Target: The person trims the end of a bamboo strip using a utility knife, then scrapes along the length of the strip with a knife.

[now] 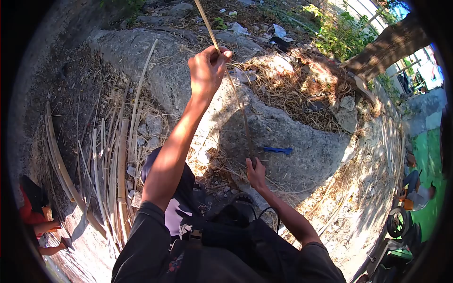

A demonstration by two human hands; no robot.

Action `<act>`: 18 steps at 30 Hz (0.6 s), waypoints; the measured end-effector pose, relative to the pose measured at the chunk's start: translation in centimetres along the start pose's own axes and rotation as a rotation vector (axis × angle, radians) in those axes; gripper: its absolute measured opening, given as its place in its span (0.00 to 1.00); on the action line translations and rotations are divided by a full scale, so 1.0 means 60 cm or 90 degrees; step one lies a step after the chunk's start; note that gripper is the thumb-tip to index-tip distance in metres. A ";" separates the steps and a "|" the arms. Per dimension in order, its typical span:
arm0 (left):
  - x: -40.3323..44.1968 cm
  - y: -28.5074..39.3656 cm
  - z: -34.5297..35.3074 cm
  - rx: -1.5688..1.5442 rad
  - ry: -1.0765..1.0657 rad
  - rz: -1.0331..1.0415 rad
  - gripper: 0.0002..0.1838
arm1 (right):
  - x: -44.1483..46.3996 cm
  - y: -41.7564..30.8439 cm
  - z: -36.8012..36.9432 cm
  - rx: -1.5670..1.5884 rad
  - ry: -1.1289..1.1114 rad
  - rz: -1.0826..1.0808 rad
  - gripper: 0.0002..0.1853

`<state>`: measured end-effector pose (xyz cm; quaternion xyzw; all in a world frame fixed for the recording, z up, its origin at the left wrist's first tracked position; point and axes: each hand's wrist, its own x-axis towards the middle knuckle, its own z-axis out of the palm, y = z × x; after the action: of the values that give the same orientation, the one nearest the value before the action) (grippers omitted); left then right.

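Observation:
My left hand [207, 70] is raised, its fingers pinched around a long thin bamboo strip [206, 21]. From there the strip slants down across the grey rock to my right hand [256, 174]. That hand is closed at the strip's lower end; a small dark spot shows by its thumb, too small to make out. Close to the right hand, a blue object [277, 150], long and narrow, lies on the rock [306, 170]. Its kind is unclear.
Bamboo poles and split strips [121, 170] lie to the left. A tree trunk [391, 45] leans at upper right, with dry shavings [292, 104] below it. Another person [35, 212] is at far left; a motorcycle [396, 236] stands at lower right.

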<state>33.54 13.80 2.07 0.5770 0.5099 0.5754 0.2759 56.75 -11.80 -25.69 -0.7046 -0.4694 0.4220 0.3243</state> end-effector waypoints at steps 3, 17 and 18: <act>0.001 0.002 -0.001 0.026 -0.002 0.002 0.09 | 0.003 -0.002 -0.007 -0.010 0.006 -0.023 0.25; -0.008 -0.001 0.002 -0.029 -0.120 -0.033 0.17 | 0.090 -0.233 -0.028 0.227 -0.035 -0.071 0.11; -0.009 -0.003 0.006 -0.049 -0.125 -0.021 0.17 | 0.092 -0.248 -0.020 0.287 -0.051 -0.063 0.09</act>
<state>33.92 13.46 1.66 0.6108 0.4676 0.5307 0.3558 53.19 -1.53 -14.09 -0.5733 -0.4095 0.5273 0.4750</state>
